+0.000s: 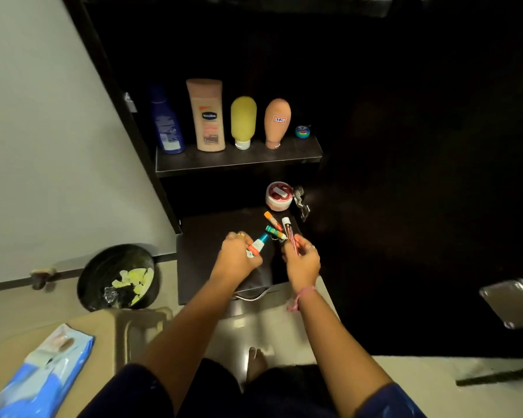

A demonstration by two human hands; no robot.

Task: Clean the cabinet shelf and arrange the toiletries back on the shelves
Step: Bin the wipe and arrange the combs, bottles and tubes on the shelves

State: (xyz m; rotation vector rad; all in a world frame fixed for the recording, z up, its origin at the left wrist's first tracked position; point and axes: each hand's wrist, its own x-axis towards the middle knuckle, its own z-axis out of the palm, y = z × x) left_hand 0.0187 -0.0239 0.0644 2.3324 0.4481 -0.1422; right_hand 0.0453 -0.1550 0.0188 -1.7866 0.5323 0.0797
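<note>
My left hand [237, 251] was curled round a small teal-capped tube [258, 244], its cap pointing up and away. My right hand [303, 257] pinched a dark tube with a white cap [290, 233], and two more small tubes, one orange-capped [272, 219] and one green-capped [275, 232], fanned out just beside it; I could not tell whether my fingers held those or they lay on the lower shelf [206, 236] beneath. Just beyond them a round pink jar [279, 196] stood on that shelf. On the upper shelf [239, 158] stood a row: a blue bottle [166, 122], a peach lotion bottle [206, 114], a yellow tube [243, 122], a tan tube [277, 123], both on their caps, and a tiny tin [303, 131]. To my left sat a black bin [118, 276] and a blue wipes pack [46, 369].
</note>
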